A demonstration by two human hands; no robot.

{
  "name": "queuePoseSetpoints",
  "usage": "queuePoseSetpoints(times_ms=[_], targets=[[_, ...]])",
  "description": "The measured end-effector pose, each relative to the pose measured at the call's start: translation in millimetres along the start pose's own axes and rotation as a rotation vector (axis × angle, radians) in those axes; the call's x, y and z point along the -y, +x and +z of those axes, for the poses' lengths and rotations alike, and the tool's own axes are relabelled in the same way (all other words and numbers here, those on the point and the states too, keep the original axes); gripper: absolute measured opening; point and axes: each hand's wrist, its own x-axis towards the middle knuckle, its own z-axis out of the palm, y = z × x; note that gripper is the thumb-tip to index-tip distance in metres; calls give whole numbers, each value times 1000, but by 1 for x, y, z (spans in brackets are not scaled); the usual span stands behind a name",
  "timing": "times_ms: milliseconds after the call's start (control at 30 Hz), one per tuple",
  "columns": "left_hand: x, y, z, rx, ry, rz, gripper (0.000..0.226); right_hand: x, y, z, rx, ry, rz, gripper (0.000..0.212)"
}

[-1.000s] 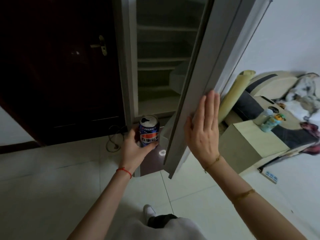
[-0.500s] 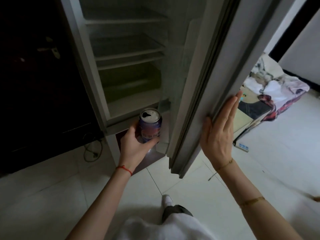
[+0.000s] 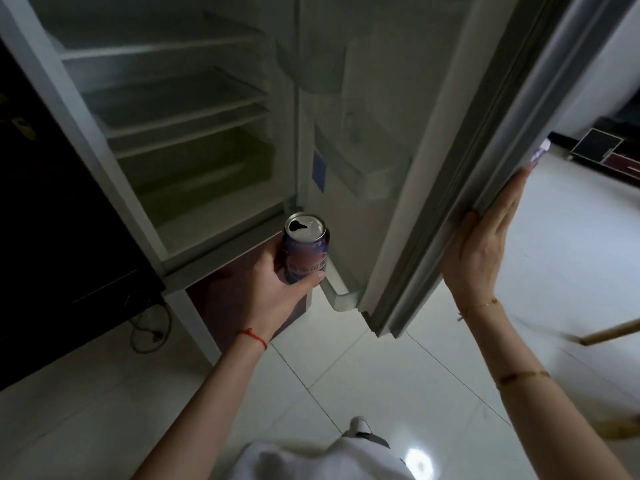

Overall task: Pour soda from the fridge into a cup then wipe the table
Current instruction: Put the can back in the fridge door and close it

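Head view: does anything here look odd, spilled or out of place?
Two things. The soda can gripped upright by the left hand already has its mouth open, though it sits just outside the fridge. And the visible fridge shelves hold nothing. No spill shows. The right hand lies flat on the open fridge door.

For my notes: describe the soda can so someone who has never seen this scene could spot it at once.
Start at the open fridge, its shelves bare. Just below its bottom ledge, the left hand grips an upright soda can. It is the only can in view: dark blue wrap, silver top already opened.
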Motion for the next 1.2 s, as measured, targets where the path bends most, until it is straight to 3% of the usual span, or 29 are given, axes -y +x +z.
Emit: queuePoseSetpoints(times_ms=[400,700,1200], targets=[[-24,29,100,74,-59,20,64,-84,51,-21,-22,-61,36,73],[-43,49,181,80,-46,23,65,-141,95,-33,44,-74,194,79],[-55,81,277,-20,3,29,68,-232,159,-36,206,152,155,84]])
